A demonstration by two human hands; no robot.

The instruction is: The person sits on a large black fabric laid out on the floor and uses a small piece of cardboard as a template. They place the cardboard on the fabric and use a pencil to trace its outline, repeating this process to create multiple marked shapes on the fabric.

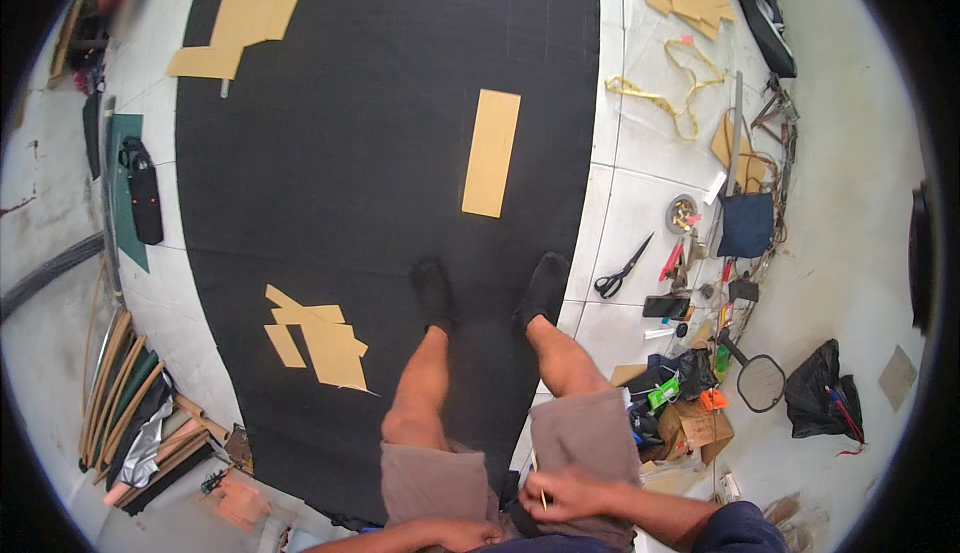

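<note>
Head view: right hand (565, 493) pinches a thin pale stick (541, 488) near the shorts (585, 443). Left hand (462, 533), low at the frame edge, is partly cut off; its grip cannot be told. Black fabric (380, 133) lies beyond.

Matt black cloth sheet (380, 153); tan card pattern piece (491, 152); glossy white floor tiles (640, 203).

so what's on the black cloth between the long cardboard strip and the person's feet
Nothing: in the head view the black cloth is bare between the cardboard strip and the feet.
</note>
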